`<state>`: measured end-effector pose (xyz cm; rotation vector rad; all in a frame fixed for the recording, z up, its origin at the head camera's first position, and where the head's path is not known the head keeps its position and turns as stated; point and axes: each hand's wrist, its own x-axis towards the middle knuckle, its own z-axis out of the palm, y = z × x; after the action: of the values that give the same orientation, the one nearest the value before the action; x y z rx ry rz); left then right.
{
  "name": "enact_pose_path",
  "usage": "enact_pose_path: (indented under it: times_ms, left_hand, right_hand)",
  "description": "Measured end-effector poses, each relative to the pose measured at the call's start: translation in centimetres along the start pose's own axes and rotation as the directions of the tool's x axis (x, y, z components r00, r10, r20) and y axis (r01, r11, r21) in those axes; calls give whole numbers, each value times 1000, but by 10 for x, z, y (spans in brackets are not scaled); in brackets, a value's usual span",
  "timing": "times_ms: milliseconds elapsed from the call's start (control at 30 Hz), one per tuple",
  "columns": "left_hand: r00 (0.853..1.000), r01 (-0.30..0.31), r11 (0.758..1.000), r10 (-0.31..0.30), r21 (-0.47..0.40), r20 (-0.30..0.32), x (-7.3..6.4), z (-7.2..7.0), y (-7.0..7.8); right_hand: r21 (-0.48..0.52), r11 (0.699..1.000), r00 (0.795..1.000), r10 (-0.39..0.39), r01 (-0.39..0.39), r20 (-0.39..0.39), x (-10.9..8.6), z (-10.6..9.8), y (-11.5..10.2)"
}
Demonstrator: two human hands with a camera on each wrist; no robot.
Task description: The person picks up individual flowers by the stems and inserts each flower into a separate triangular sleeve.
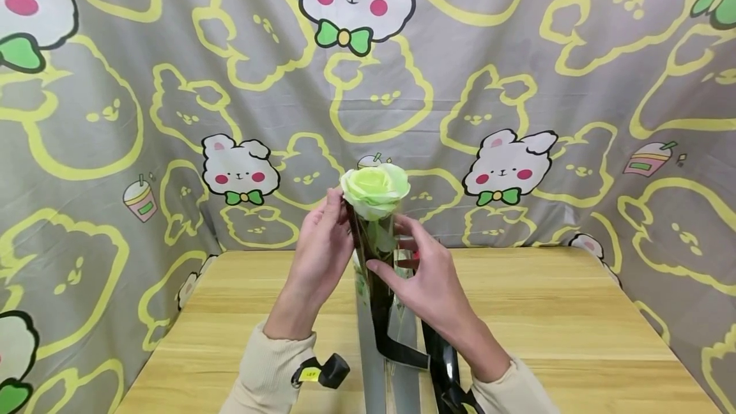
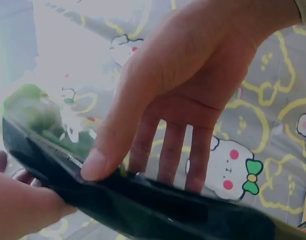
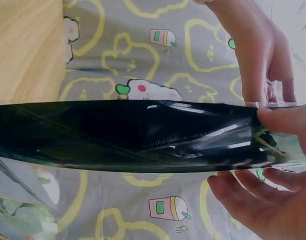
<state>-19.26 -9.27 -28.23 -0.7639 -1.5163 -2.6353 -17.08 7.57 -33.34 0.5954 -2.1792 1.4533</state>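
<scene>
A pale green rose [image 1: 375,189] stands upright in a clear and black flower sleeve [image 3: 117,132], its bloom at the sleeve's mouth. My left hand [image 1: 326,245] pinches the sleeve's left edge just below the bloom, thumb up. Lower down, my right hand [image 1: 428,273] grips the sleeve from the right, with the thumb across its front and the fingers on the far side. In the left wrist view, the thumb of the right hand [image 2: 178,75] lies on the dark film. The sleeve's black lower end overlaps other wrapped stems in the head view.
On the wooden table [image 1: 546,318], grey-striped clear wrappers [image 1: 406,395] with green leaves lie under the held rose. Beside them is a black wrapper [image 1: 444,353], with a bit of red flower [image 1: 416,254] showing behind my right hand. A patterned grey curtain [image 1: 276,114] surrounds the table.
</scene>
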Motion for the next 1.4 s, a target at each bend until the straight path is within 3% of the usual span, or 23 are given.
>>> enact_pose_path:
  times_ms: [167,267,367,500,667,767,900,1000,1100,1167,1233,1333,1400]
  left_hand:
    - [997,-3,994,-6,111,82,-7,-5,-2]
    - [998,-8,970,-8,241,62,-11,-7,-4]
    - [999,-27,958,15,286,43,-12,-8,-6]
    - [999,-20,978,11,209,46,-11,-11,-6]
    - [995,29,995,-39,99,91,-11,-15,-5]
    - [986,55,997,-64,60,157,-10,-17,-5]
    - [972,71,996,-82,55,220,-10,-18,-6]
    - [986,53,996,-64,72,157,-11,-17,-7]
    - [1000,8,996,-9,90,13,-9,-12,-9]
    - [996,-28,993,38,112,-87,-7,-9,-11]
    - [987,-54,990,73,129,-146,-6,-7,-11]
    - [976,-66,985,97,158,-193,-6,-6,-8]
    - [978,-52,983,86,173,-192,-6,-5,-6]
  right_hand:
    - [-10,1000,999,-10,9,-37,1,-3,0]
    - [-7,1000,999,-3,2,-44,2,-4,0]
    - [9,1000,1000,8,-7,-22,1,-6,0]
    - [146,987,997,60,-66,40,1,-15,3]
    - [375,918,991,113,-130,68,9,-26,7]
    - [423,893,988,146,-151,46,15,-29,8]
    - [422,896,988,157,-138,-11,19,-31,6]
    - [420,902,988,136,-97,-66,20,-30,3]
    - [407,911,984,121,-58,-130,19,-28,3]
    - [397,917,980,116,-44,-160,19,-26,3]
    - [386,922,979,113,-39,-171,19,-26,3]
    - [371,928,977,107,-31,-184,20,-28,4]
    - [352,936,978,95,-24,-185,22,-31,4]
